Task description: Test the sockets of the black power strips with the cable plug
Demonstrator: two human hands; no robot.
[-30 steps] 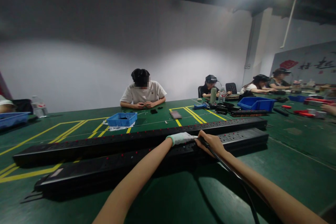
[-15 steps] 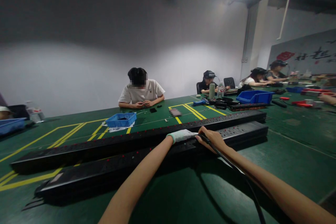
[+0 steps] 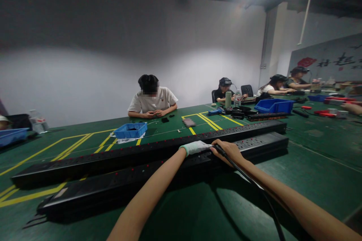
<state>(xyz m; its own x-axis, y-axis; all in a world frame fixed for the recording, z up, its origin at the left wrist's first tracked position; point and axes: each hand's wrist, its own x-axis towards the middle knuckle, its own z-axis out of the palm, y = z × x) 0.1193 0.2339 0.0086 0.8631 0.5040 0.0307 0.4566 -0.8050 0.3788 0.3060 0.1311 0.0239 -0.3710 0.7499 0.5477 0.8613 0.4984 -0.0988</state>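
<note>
Two long black power strips lie side by side across the green table, their tops lined with sockets and small red parts. My left hand, in a white glove, rests over the nearer strip with its fingers drawn together. Its fingertips meet those of my right hand, and whatever they pinch is too small to make out. My right hand is bare and closed around a black cable. From there the cable runs down along my forearm to the bottom edge. The cable's end is hidden between the hands.
Behind the far strip stands a light-blue bin. Farther right are a larger blue bin, a blue-handled tool, a green bottle and black parts. A person sits opposite; others work at the right. Yellow tape marks the table.
Both hands stay at the same spot on the nearer strip, with the cable still in the right one. The view has tilted very slightly; little else differs.
</note>
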